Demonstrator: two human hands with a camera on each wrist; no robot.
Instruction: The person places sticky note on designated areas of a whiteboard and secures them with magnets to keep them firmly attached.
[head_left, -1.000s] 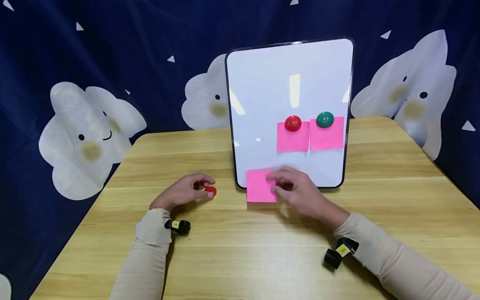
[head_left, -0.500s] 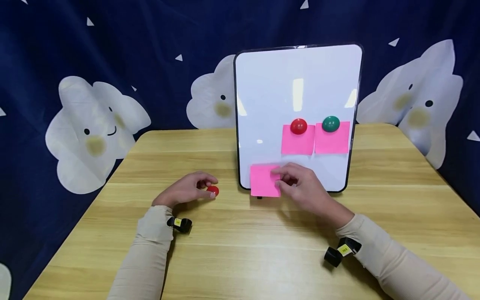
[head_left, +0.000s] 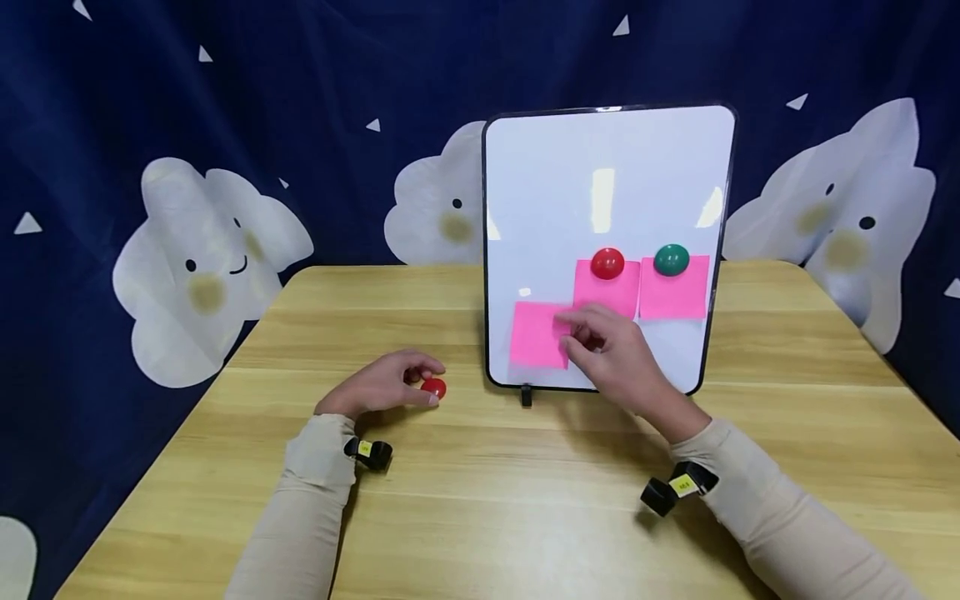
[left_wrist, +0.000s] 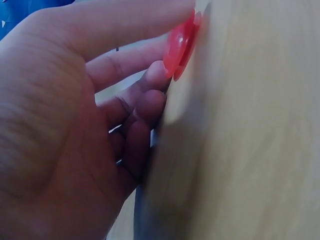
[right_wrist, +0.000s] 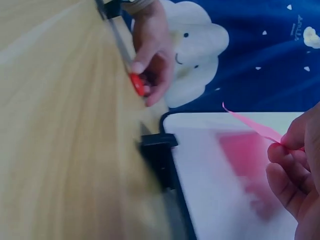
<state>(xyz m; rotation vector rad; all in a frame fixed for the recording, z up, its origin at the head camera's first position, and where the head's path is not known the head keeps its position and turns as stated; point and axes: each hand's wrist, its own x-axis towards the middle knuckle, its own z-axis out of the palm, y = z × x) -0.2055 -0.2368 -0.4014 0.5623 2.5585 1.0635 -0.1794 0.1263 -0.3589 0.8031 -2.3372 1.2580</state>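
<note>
On the table, my left hand (head_left: 386,383) holds a round red magnet (head_left: 434,387) between thumb and fingers. The left wrist view shows this magnet (left_wrist: 182,45) on or just over the tabletop, with the other fingers curled beneath. My right hand (head_left: 618,354) pinches a pink sticky note (head_left: 538,335) by its right edge, in front of the lower left of the whiteboard (head_left: 547,200). In the right wrist view the note (right_wrist: 255,126) stands apart from the board, which reflects it. A red magnet (head_left: 607,263) and a green magnet (head_left: 671,259) sit over two pink notes on the board.
The whiteboard stands upright at the back of the wooden table (head_left: 450,500), on a black foot (head_left: 527,396). Behind it hangs a dark blue curtain (head_left: 337,50) with cloud shapes. Each wrist wears a small black camera, such as the right one (head_left: 678,487).
My right hand has raised the pink note from the board's bottom edge to lower left of the two pinned notes. The left hand stays on its magnet. The head view has shifted slightly.
</note>
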